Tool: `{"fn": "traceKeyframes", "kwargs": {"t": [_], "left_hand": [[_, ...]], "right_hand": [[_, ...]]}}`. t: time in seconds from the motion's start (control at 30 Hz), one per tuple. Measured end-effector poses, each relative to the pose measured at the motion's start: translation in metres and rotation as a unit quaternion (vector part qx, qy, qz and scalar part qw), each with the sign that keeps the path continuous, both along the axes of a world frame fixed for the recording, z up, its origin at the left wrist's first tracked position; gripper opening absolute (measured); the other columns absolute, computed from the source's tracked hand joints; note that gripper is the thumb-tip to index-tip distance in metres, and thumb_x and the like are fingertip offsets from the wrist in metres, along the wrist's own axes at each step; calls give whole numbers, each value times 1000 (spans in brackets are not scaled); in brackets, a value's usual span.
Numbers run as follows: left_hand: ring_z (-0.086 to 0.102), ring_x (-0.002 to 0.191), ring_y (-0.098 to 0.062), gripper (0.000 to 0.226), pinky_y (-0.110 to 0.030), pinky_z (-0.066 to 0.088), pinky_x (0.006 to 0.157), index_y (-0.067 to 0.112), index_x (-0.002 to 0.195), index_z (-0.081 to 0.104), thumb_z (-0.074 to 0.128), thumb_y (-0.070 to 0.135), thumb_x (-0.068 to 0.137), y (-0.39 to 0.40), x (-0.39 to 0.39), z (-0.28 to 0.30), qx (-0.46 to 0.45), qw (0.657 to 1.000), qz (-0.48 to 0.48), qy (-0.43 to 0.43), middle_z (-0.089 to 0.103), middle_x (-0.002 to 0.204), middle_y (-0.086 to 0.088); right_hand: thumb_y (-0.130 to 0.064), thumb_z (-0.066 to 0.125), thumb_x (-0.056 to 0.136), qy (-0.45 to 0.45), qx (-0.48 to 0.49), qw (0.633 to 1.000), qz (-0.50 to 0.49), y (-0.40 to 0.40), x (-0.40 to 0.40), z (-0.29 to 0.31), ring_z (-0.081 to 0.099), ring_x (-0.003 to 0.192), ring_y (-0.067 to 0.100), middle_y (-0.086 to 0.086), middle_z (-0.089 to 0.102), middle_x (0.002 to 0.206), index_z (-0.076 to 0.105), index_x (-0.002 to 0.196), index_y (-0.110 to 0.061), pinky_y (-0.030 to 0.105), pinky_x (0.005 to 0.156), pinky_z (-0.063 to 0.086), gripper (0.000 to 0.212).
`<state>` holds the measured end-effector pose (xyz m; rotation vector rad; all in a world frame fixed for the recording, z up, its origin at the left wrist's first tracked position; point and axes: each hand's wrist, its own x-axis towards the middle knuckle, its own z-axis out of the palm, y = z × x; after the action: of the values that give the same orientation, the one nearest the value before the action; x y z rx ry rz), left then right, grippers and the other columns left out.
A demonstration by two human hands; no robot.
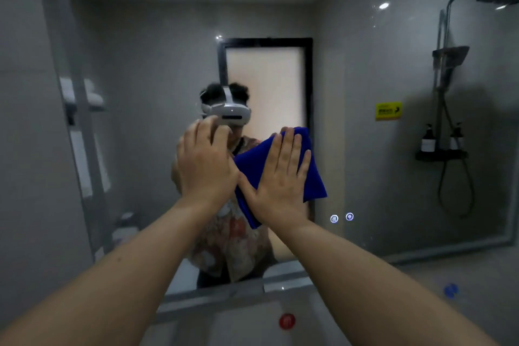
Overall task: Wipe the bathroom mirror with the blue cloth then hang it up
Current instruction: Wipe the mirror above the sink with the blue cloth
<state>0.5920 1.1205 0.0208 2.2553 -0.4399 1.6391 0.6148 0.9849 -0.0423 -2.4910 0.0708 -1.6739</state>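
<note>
The large wall mirror (379,70) fills most of the view. My right hand (278,177) lies flat, fingers spread, pressing the folded blue cloth (314,174) against the glass near the middle. My left hand (205,163) is raised just left of it, fingers loosely curled at the glass, holding nothing that I can see; its edge touches the cloth. The mirror reflects a person wearing a white headset behind my hands.
Two lit touch buttons (341,217) glow on the mirror's lower right. Its bottom edge meets a grey ledge (224,298). A red round object (287,321) sits below. A blue item (451,290) is on the wall at right. Shower fittings appear in reflection.
</note>
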Motion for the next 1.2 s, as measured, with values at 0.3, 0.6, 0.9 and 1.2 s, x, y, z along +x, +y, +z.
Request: {"fn": "traceKeyframes", "kwargs": {"t": [0.3, 0.6, 0.9, 1.2], "left_hand": [[32, 145, -37, 42, -57, 26, 119, 16, 124, 61, 61, 12, 82, -57, -6, -70, -11, 999, -27, 18, 41, 154, -14], [21, 153, -37, 55, -58, 14, 124, 19, 139, 56, 63, 22, 85, -96, 8, -121, 9, 999, -34, 9, 33, 162, -14], [19, 153, -41, 66, -63, 16, 121, 18, 151, 46, 64, 21, 87, -111, 14, -145, 20, 999, -27, -18, 30, 164, -15], [16, 153, -41, 70, -59, 10, 125, 14, 154, 41, 62, 21, 88, -120, 16, -154, 7, 999, -30, -18, 28, 165, -16]], "right_hand": [[-66, 53, 94, -12, -69, 994, 78, -27, -4, -115, 2, 160, 29, 12, 1, 172, 10, 163, -6, 54, 128, 5, 101], [-68, 47, 97, -43, -37, 991, 123, -54, -7, -190, 14, 158, 21, 6, 28, 165, 31, 157, -12, 50, 129, 11, 84], [-61, 62, 95, -55, 3, 988, 143, -76, -13, -226, 21, 156, 20, 6, 34, 163, 38, 154, -12, 49, 128, 14, 80], [-59, 57, 95, -37, 170, 978, 112, -103, -20, -250, 7, 159, 21, 11, 19, 167, 27, 158, -7, 47, 129, 5, 88]]}}
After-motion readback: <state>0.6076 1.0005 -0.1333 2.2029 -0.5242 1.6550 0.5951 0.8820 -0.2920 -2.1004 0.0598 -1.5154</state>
